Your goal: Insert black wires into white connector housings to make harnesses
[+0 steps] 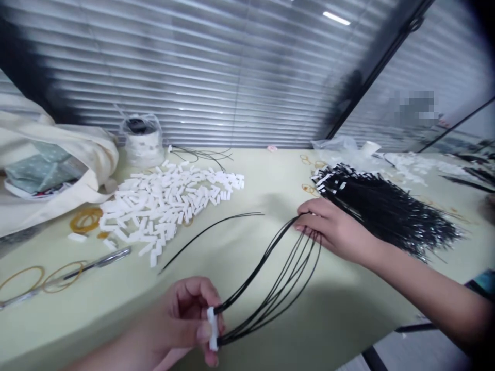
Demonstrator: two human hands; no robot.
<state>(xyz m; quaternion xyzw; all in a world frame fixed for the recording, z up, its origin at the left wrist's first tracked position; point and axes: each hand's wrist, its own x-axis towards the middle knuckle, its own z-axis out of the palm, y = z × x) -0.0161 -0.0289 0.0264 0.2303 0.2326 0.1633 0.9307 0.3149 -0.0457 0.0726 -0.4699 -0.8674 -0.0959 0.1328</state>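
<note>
Near the front of the table, my left hand [189, 319] pinches a small white plastic connector [213, 330] between thumb and fingers. Two groups of thin black wires [259, 268] run out of the connector, one from each end, and bow apart. Further right and higher, the fingers of my right hand [325, 226] are closed around the other part of these wires. A single loose black wire [209, 228] lies on the table beyond my left hand. Left of it spreads a pile of white connectors [170, 201].
Finished-looking black wire bundles [382, 206] lie heaped at the right. On the left are a cloth bag [93, 149], rubber bands [85, 220], a pen [112, 257] and a plastic-wrapped roll [143, 141]. Window blinds [201, 72] rise behind the table.
</note>
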